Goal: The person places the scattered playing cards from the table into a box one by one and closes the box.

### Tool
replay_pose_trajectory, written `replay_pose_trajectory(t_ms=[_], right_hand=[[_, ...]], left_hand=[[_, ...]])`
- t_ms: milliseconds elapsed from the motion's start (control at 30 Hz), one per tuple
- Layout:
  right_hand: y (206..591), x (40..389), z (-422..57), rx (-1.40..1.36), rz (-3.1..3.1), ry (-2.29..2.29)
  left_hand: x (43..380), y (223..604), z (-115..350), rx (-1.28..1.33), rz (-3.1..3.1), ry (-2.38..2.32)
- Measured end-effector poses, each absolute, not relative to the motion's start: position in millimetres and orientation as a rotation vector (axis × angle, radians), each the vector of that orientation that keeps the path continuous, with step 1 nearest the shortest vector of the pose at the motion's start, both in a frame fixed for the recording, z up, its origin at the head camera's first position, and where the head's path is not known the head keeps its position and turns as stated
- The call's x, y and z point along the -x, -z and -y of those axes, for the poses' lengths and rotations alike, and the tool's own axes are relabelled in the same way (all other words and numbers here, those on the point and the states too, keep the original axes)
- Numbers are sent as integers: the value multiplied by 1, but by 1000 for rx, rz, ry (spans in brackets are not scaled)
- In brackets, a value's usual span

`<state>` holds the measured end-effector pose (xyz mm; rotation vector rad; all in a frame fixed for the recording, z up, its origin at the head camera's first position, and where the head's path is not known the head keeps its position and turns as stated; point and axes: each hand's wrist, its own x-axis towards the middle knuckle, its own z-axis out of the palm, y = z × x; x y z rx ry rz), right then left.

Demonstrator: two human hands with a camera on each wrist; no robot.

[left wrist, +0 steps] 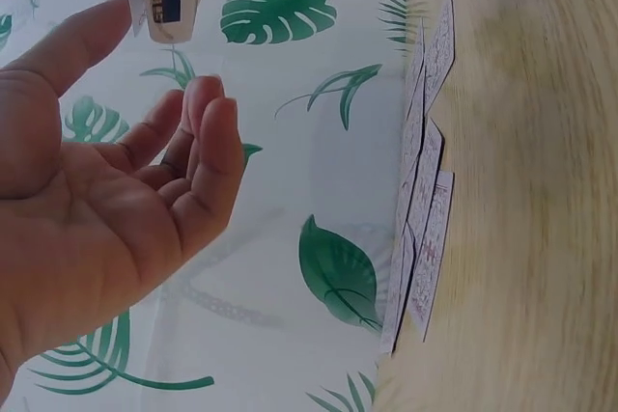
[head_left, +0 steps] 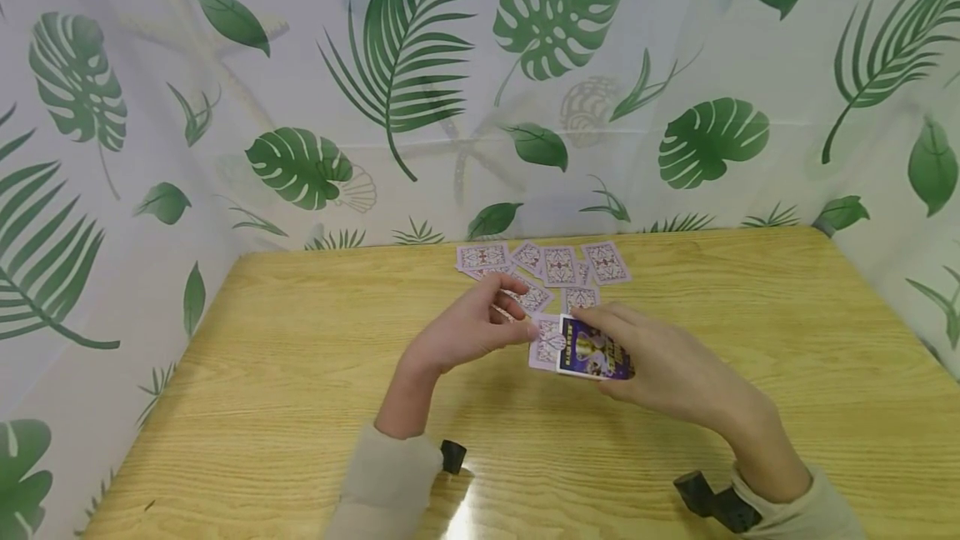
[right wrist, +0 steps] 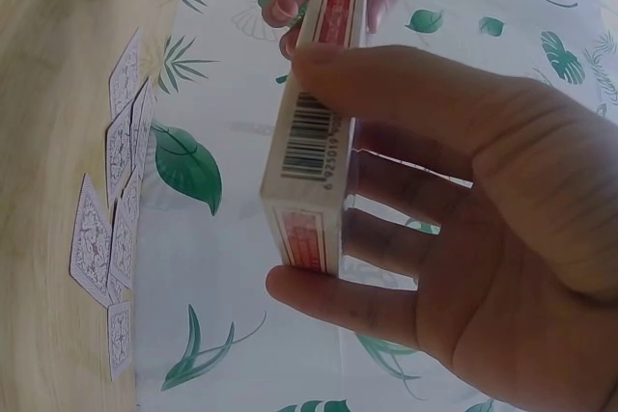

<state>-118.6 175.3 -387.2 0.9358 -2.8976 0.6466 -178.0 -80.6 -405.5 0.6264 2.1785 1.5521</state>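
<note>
My right hand [head_left: 667,365] grips a small playing-card box [head_left: 596,352] with a purple and gold front, fingers along one side and thumb on the other. In the right wrist view the box's barcode side [right wrist: 307,137] shows, with my thumb lying over it. A lavender-backed card [head_left: 545,354] sticks out of the box's left end. My left hand [head_left: 476,315] is right beside that end, its straight thumb touching the card's edge. Its other fingers [left wrist: 217,142] are loosely bent, apart from the box.
Several patterned cards [head_left: 558,267] lie face down, some overlapping, on the wooden table [head_left: 300,382] near its back edge. A white cloth with green leaves [head_left: 450,165] hangs behind the table. Black wrist devices [head_left: 452,457] sit at both sleeves.
</note>
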Motion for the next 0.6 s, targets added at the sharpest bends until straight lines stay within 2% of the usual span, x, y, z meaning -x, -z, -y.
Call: replay_pose_trajectory(t_ms=[600], right_hand=[[388,118,-173,-974,2893,-663]], left_hand=[[167,399,65,-749,-2426,-1310]])
